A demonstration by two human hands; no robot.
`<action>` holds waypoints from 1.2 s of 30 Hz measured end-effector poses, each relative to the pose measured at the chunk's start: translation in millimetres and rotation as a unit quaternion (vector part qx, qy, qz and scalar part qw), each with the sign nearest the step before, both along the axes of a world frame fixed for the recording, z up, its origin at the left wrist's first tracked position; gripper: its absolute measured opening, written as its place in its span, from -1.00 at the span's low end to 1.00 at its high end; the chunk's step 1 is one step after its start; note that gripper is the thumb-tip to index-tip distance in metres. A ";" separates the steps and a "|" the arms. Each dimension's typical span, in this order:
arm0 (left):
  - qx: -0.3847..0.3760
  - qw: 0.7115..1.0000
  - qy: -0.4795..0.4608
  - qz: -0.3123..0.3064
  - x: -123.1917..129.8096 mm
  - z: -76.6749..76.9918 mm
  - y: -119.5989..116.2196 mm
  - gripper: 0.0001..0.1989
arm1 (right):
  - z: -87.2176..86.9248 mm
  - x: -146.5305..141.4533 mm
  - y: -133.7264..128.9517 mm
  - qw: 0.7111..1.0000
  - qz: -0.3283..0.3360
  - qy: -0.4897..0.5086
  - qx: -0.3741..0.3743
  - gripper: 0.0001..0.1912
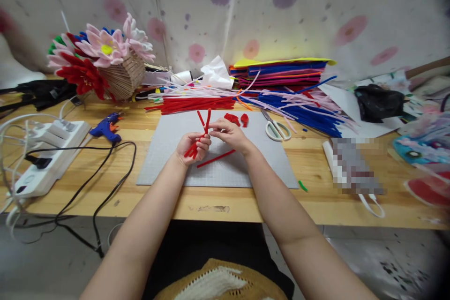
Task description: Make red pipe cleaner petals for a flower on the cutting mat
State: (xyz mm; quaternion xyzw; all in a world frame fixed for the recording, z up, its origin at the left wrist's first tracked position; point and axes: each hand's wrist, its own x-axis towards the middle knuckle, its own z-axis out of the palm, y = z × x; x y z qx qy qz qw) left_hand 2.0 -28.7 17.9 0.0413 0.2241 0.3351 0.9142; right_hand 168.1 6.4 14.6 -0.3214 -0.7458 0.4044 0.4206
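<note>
Partly hidden red stems (209, 116) in left hand (200, 144), right hand (230, 133) beside, contact unclear

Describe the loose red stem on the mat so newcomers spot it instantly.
On the wooden table, find the grey mat. Just right of the left hand, one straight red stem lies slantwise. Unlike the held red stems or the red bundle behind, it lies alone.

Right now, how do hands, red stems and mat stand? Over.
Left hand gripping red stems. Right hand by their upper part, contact unclear. Loose stem on mat. Scissors to the right, apparently not in the way.
</note>
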 end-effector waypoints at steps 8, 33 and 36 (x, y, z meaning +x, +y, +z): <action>-0.011 1.000 0.001 -0.026 -3.3 -2.5 1.9 -0.94 | 5.7 -1.5 -2.1 0.995 -0.006 -0.076 0.065 -0.85; 0.452 0.622 0.591 0.243 29.6 -17.5 -5.3 -0.94 | 0.2 -2.6 2.8 0.982 -0.090 -0.056 -0.153 -0.78; 0.397 0.740 0.485 0.243 31.4 -18.1 -1.0 -0.84 | 3.0 -3.2 1.5 0.985 -0.088 -0.029 -0.148 -0.74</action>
